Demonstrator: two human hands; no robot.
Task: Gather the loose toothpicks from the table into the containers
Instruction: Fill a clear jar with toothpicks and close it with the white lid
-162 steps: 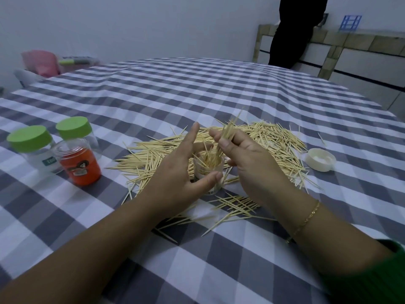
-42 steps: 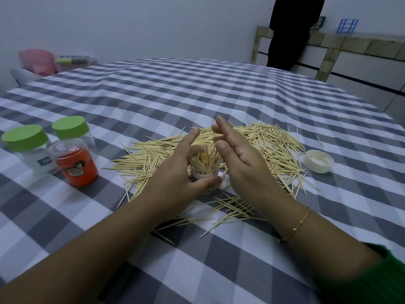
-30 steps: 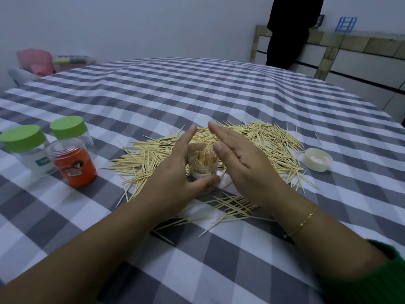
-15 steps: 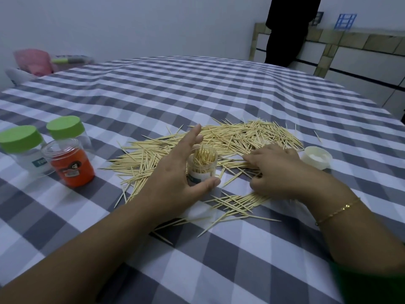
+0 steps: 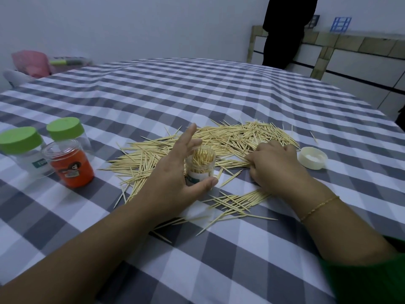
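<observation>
2 hands work the pile: the left hand (image 5: 173, 172) curls thumb and fingers round the small clear container (image 5: 200, 166), upright and part-filled, while the right hand (image 5: 275, 166) rests knuckles-up on the loose toothpicks (image 5: 230, 141), fingers bent, grip unclear. Light, stiff and sharp-tipped; they probably lift best pinched mid-length in bundles.

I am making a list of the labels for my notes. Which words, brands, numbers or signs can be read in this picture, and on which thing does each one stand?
"To": only these first letters show, on the green label of the green-lidded jar; the rest is blurred.
Orange jar: a dark picture label, its small print too blurred to read.
Open toothpick jar in the left hand: a label, mostly hidden, unreadable.
Blue sign on the wall: too small to read.
</observation>
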